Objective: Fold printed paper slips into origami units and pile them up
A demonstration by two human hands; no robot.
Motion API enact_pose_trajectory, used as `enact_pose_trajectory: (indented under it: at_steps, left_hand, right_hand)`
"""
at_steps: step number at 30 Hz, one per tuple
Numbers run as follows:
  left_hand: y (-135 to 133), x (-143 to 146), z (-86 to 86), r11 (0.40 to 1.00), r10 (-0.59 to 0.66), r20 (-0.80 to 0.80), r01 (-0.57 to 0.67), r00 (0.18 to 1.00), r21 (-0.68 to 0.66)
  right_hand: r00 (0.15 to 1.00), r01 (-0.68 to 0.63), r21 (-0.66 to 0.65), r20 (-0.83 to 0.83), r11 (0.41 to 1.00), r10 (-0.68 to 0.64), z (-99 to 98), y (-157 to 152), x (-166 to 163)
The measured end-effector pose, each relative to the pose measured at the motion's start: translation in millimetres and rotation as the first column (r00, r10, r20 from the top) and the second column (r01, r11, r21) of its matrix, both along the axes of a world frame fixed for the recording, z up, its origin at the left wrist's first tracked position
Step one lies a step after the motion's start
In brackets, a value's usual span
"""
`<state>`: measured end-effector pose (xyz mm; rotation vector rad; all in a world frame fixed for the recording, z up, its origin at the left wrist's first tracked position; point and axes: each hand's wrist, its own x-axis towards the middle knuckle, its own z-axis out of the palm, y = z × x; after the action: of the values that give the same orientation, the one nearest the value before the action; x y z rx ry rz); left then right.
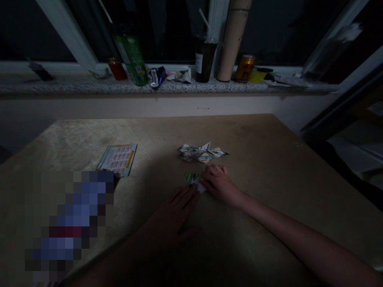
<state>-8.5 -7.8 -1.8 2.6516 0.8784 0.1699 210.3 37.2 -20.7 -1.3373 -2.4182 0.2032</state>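
A dull brown counter (254, 137). In the middle, a folded paper (192, 177) in green and white; beyond it, paper pieces (205, 156), white with multicoloured print. Left, a pale card (116, 157) with rows of red print and a yellow strip (130, 159). Far, a speckled grey sill (89, 86) with a red jar (117, 70), green container (137, 61), blue-and-silver wrapper (157, 77), dark cup (208, 59) with white label (199, 63), tan tube (232, 44) and gold can (245, 69).

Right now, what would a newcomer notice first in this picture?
The left hand and right hand are at a small piece of paper on the table. Just beyond it lies a cluster of folded papers. Farther back, on the window sill, a tall tube stands beside a dark cup.
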Motion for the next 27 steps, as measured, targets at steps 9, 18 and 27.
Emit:
enact_pose_trajectory:
  at_steps: [9,18,27]
  left_hand:
    - [-1.9,-1.1,-1.4,1.0,-0.004,-0.05,0.005,0.999,0.029]
    - [-0.3,0.9,-2.0,0.998,-0.014,-0.085,0.02,0.996,0.068]
    - [-1.2,4.0,-2.4,0.997,-0.028,-0.114,0.035,0.993,0.061]
  right_hand:
    - [0.993,-0.009,0.062,0.115,0.998,0.002,-2.6,0.1,-2.3]
    - [0.982,-0.028,0.099,0.19,0.995,0.009,1.1,-2.2,-3.9]
    - [0.977,-0.021,0.11,0.215,0.994,-0.003,-1.6,-0.7,-5.2]
